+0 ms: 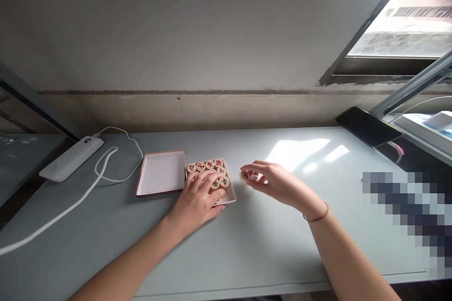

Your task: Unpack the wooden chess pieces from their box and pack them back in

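Observation:
A small box (231, 193) sits on the desk, filled with round Chinese chess pieces (209, 164) marked with red and black characters. My left hand (197, 200) rests over the box with its fingers spread across the pieces, covering part of them; its thumb lies along the front edge. To the right of the box, my right hand (273, 181) pinches Chinese chess pieces (246, 176) between thumb and fingers. At least two show there; the fingers hide the rest. The box lid (160, 174) lies inside-up, directly left of the box.
A white power bank (72, 157) with a white cable (81, 200) is at the left of the grey desk (197, 254). A dark flat device (367, 124) leans near the right-hand metal post. The wall (212, 113) borders the desk's back edge.

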A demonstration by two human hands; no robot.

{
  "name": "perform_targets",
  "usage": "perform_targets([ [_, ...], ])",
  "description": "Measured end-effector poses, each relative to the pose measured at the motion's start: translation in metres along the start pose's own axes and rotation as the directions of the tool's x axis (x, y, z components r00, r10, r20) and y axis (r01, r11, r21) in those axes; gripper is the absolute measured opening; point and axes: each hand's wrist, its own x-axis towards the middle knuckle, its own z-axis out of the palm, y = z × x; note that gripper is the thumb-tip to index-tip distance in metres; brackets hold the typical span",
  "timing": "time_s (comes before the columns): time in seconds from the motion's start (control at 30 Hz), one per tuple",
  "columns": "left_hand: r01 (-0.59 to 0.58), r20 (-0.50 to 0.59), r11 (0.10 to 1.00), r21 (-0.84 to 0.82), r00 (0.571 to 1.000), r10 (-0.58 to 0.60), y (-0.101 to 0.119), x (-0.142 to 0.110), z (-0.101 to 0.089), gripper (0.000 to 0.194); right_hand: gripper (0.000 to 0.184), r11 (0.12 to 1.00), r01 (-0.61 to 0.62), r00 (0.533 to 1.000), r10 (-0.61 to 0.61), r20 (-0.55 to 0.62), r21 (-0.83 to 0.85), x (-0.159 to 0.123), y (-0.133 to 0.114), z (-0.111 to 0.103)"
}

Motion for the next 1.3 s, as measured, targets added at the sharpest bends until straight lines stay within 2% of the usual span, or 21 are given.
perform_targets([
  [0.1, -0.004, -0.022, 1.000, 0.004, 1.000, 0.005, 0.000, -0.001, -0.001, 0.028, 0.025, 0.992, 0.092, 0.995, -0.096, 0.032, 0.090, -0.006, -0.018, 0.001],
  [0.2, -0.001, -0.069, 1.000, 0.022, 0.998, 0.003, -0.001, -0.002, -0.001, 0.041, 0.029, 0.987, 0.156, 0.986, -0.158, 0.050, 0.037, -0.009, -0.031, 0.007],
  [0.3, 0.008, -0.092, 1.000, 0.023, 0.996, -0.006, 0.000, -0.002, -0.002, 0.040, 0.033, 0.982, 0.186, 0.981, -0.184, 0.057, -0.034, -0.008, -0.037, 0.015],
  [0.47, 0.024, -0.110, 1.000, 0.004, 0.994, -0.024, 0.002, -0.002, -0.002, 0.028, 0.033, 0.980, 0.189, 0.979, -0.183, 0.093, -0.064, -0.007, -0.037, 0.020],
  [0.6, 0.012, -0.090, 1.000, 0.001, 0.996, -0.012, 0.004, -0.002, -0.001, 0.024, 0.029, 0.992, 0.118, 0.990, -0.114, 0.078, -0.046, -0.007, -0.035, 0.015],
  [0.73, 0.004, -0.069, 1.000, 0.022, 0.998, -0.002, 0.004, -0.002, 0.000, 0.026, 0.016, 0.995, 0.086, 0.996, -0.087, 0.014, 0.042, -0.007, -0.033, 0.011],
  [0.8, 0.023, -0.083, 0.999, 0.035, 0.996, -0.020, 0.003, -0.003, 0.000, 0.029, 0.016, 0.988, 0.114, 0.993, -0.112, -0.030, 0.103, -0.006, -0.034, 0.013],
  [0.93, 0.072, -0.136, 0.995, 0.063, 0.989, -0.063, 0.000, -0.004, 0.002, 0.046, 0.021, 0.977, 0.156, 0.987, -0.148, -0.068, 0.144, -0.005, -0.036, 0.021],
  [1.13, 0.091, -0.200, 0.991, 0.094, 0.977, -0.071, -0.007, -0.003, 0.006, 0.051, 0.021, 0.981, 0.190, 0.979, -0.187, -0.078, 0.033, -0.001, -0.040, 0.033],
  [1.3, 0.124, -0.185, 0.988, 0.093, 0.977, -0.105, -0.010, -0.003, 0.011, 0.057, 0.014, 0.970, 0.236, 0.966, -0.240, -0.092, -0.052, 0.002, -0.039, 0.039],
])
